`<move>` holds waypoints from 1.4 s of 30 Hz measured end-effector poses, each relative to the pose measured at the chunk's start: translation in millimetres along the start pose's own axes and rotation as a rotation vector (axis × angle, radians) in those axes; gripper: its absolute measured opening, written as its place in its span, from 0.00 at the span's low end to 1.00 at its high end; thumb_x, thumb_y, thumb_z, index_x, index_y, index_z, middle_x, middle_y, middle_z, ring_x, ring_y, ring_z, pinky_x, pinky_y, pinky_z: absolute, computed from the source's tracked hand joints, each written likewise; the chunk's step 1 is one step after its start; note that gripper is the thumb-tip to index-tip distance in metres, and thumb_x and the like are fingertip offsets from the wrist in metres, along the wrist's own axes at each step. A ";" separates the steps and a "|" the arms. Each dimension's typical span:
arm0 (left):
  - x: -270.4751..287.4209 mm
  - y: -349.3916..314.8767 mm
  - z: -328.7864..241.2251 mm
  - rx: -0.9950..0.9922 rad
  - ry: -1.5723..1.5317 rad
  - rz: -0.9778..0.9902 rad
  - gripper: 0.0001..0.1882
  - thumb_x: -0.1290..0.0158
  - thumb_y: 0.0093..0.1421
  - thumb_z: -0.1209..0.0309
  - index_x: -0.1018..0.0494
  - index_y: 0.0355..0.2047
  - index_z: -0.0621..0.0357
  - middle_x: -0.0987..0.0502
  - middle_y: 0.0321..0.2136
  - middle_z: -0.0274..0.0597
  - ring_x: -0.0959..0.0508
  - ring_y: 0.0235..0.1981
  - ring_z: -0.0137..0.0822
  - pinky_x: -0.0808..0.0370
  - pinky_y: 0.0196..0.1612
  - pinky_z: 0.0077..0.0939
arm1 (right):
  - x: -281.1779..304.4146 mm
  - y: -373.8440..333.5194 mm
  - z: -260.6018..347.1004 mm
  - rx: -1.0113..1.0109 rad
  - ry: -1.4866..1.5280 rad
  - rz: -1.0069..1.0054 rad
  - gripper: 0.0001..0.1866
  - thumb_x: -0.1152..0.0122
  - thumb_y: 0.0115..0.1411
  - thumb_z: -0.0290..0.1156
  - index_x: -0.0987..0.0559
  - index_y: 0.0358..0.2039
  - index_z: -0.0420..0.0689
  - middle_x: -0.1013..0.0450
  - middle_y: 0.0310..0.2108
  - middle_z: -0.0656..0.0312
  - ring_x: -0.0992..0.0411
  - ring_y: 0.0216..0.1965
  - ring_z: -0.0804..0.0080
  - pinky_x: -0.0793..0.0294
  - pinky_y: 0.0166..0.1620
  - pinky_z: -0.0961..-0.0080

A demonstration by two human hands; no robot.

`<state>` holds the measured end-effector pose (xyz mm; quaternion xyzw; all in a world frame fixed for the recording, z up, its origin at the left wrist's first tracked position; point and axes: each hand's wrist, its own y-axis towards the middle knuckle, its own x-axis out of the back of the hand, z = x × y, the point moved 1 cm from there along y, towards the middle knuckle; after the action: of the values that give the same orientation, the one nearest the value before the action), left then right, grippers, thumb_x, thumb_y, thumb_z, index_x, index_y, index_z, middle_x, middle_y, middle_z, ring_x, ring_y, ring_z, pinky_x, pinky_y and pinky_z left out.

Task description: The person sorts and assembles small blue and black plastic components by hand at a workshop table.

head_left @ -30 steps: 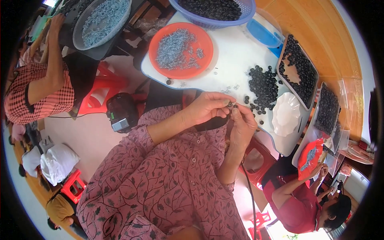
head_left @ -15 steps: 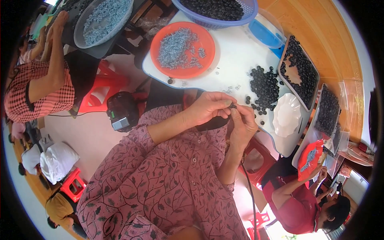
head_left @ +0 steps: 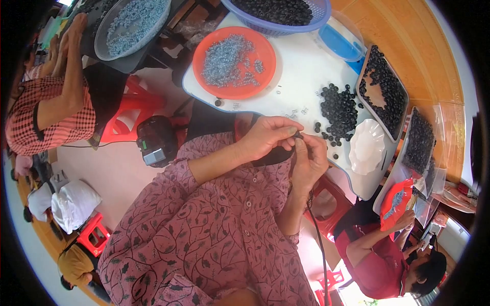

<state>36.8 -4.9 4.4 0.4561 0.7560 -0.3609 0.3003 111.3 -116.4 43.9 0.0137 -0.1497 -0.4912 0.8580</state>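
Note:
In front of my chest, my left hand [head_left: 266, 136] and my right hand [head_left: 310, 155] meet at the table's near edge. Between their pinched fingertips is a small black round part [head_left: 298, 135], mostly covered by the fingers. Ahead of my hands, a red-orange plate [head_left: 265, 76] on the white table [head_left: 301, 56] carries a heap of small pale-blue, spring-like pieces [head_left: 224, 58]. To the right of my hands lies a loose pile of black round parts [head_left: 338, 109], with several strays nearest my right hand. Beside the pile sits a white scalloped dish [head_left: 366, 147].
A purple basket [head_left: 278, 28] of black parts stands at the far edge. A tray [head_left: 404, 97] of black parts lies far right, near a blue container [head_left: 339, 43]. Co-workers sit at left [head_left: 56, 97] and lower right [head_left: 375, 255]. A cable [head_left: 319, 237] hangs by my right forearm.
Both hands stay almost in place, fingertips still together on the small black part. At lower right, the co-worker's hand has shifted slightly by the red plate.

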 end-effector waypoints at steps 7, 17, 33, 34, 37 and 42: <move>1.3 -0.1 -0.7 0.024 -0.112 0.023 0.12 0.48 0.64 0.72 0.25 0.45 0.67 0.23 0.32 0.38 0.24 0.29 0.25 0.24 0.33 0.19 | -1.8 -1.7 1.0 -0.036 0.033 -0.012 0.08 0.37 0.55 0.15 0.22 0.34 0.38 0.30 0.34 0.64 0.31 0.34 0.80 0.30 0.39 0.84; -2.7 -1.0 -3.1 0.001 0.034 -0.025 0.11 0.48 0.64 0.73 0.24 0.44 0.66 0.22 0.30 0.35 0.25 0.28 0.22 0.25 0.32 0.16 | -2.7 -4.3 -4.5 -0.049 0.095 -0.007 0.07 0.37 0.55 0.16 0.23 0.35 0.38 0.30 0.34 0.64 0.30 0.33 0.80 0.28 0.36 0.85; 5.2 -1.4 -5.4 -0.066 0.192 0.052 0.11 0.49 0.65 0.76 0.25 0.45 0.69 0.22 0.31 0.40 0.23 0.29 0.25 0.24 0.32 0.18 | -2.9 -4.8 -0.6 -0.162 0.168 0.026 0.06 0.39 0.56 0.15 0.22 0.34 0.37 0.29 0.34 0.63 0.29 0.32 0.81 0.29 0.36 0.85; 5.7 -1.5 -4.8 -0.051 0.112 0.070 0.11 0.49 0.64 0.75 0.25 0.45 0.69 0.22 0.32 0.41 0.23 0.29 0.26 0.23 0.32 0.19 | -1.6 -3.9 -2.5 -0.192 0.207 0.029 0.05 0.39 0.56 0.16 0.22 0.34 0.38 0.28 0.33 0.64 0.30 0.32 0.82 0.30 0.38 0.86; 8.7 -1.2 -3.6 -0.010 -0.037 0.087 0.12 0.48 0.64 0.75 0.26 0.45 0.70 0.22 0.33 0.42 0.22 0.29 0.27 0.22 0.31 0.19 | 0.2 -1.6 1.3 -0.297 0.270 0.060 0.05 0.40 0.57 0.17 0.21 0.35 0.38 0.27 0.31 0.66 0.31 0.32 0.83 0.33 0.39 0.87; 6.5 -2.6 -3.7 0.052 -0.190 0.083 0.12 0.48 0.64 0.73 0.26 0.45 0.69 0.22 0.33 0.43 0.21 0.29 0.28 0.21 0.32 0.20 | 0.2 -3.1 1.1 -0.349 0.412 0.048 0.06 0.39 0.57 0.18 0.20 0.36 0.37 0.26 0.30 0.68 0.31 0.33 0.84 0.34 0.39 0.88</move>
<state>31.4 0.5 2.1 0.4582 0.6950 -0.4094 0.3734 108.5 -118.1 44.4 -0.0381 0.1148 -0.4758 0.8712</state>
